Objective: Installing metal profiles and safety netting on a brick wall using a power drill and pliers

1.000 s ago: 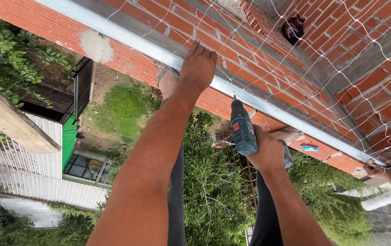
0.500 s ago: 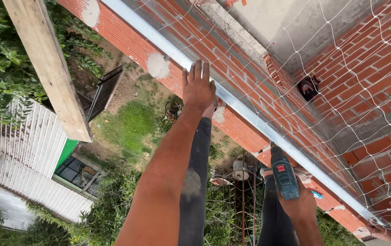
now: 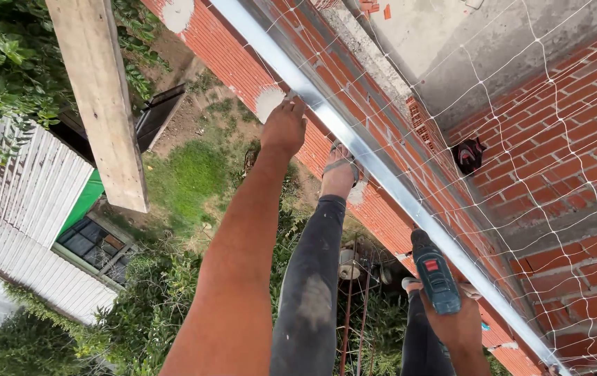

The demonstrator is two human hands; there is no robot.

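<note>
Closest to the camera, low on the right, the right hand (image 3: 460, 326) is clenched round the grip of a teal cordless drill (image 3: 436, 275), whose body points up and away from the knuckles toward a long metal rail (image 3: 375, 163); the tip of the drill lies just beside the rail's underside, though whether it touches cannot be told. Left of that hand hang two legs in dark trousers (image 3: 310, 292), one sandalled foot (image 3: 341, 170) set against the brick wall (image 3: 229, 63). Farther out, the left hand (image 3: 284, 127) is stretched ahead, its fingers curled on the rail's near edge. Beyond the rail spreads white netting (image 3: 556, 139); far left of the left hand stands a wooden plank (image 3: 100, 97)
</note>
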